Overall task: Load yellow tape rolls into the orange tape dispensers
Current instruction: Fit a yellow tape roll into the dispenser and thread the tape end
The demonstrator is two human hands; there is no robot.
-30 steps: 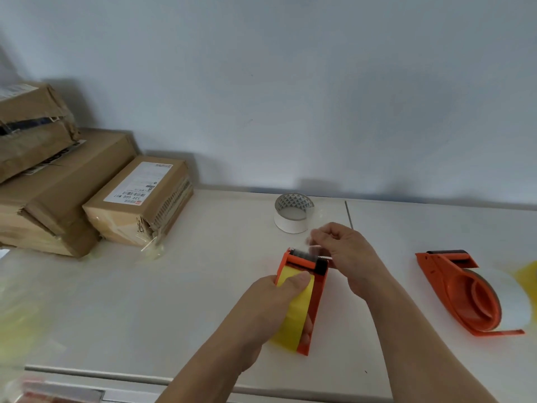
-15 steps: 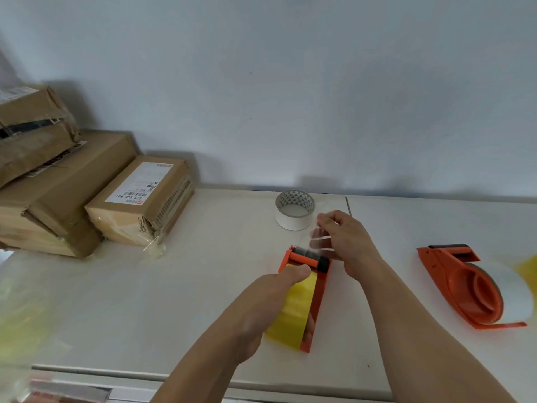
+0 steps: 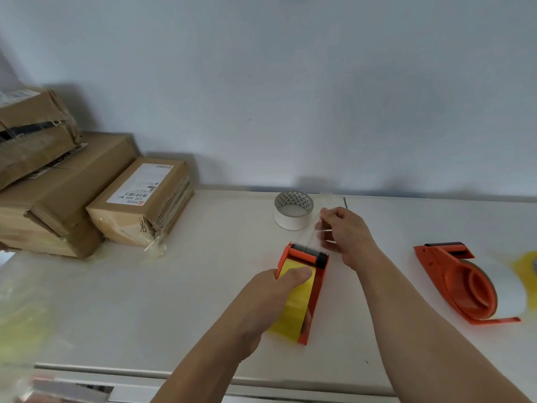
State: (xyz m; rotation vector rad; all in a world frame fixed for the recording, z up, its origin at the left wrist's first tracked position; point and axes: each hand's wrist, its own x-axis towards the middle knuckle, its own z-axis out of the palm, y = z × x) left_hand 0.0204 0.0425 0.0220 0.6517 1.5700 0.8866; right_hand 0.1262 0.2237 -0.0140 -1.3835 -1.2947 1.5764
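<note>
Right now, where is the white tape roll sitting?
In the head view, the white roll stands on the table near the wall, just left of the right hand and beyond the held dispenser.

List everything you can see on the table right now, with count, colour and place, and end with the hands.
Table: one, white, against the wall.
Tape dispensers: two, orange; one centre, holding a yellow tape roll; one right, lying on its side with a pale roll.
Loose tape roll: one, white, standing behind the centre dispenser.
Cardboard boxes: several, brown, stacked far left.
Yellow object: right edge, cut off, unclear.
Hands: left hand grips the centre dispenser; right hand pinches the clear tape end above its front.
</note>
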